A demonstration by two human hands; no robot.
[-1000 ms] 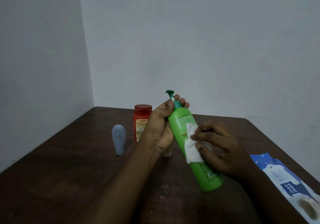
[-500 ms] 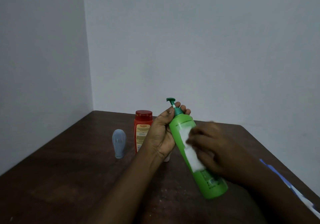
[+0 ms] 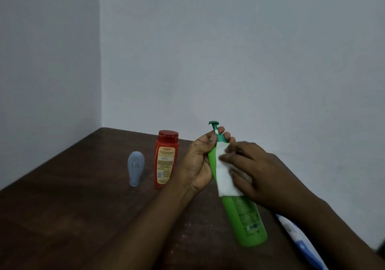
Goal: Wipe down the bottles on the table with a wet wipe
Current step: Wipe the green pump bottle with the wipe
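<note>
My left hand (image 3: pixel 198 161) grips the neck of a green pump bottle (image 3: pixel 243 213), which is tilted with its base toward me, above the table. My right hand (image 3: pixel 256 169) presses a white wet wipe (image 3: pixel 224 176) against the bottle's upper body, just below the dark green pump collar. A red bottle (image 3: pixel 165 159) with a red cap stands upright on the table to the left. Further left a small grey-blue tube (image 3: pixel 136 168) stands on its cap.
The dark wooden table (image 3: pixel 73 207) sits in a corner between two pale walls. A blue and white wet wipe pack (image 3: pixel 300 240) lies at the right edge, partly hidden by my right forearm.
My right hand has slid the wipe up the green bottle from its middle toward the neck. The view has shifted right, so less of the wipe pack shows.
</note>
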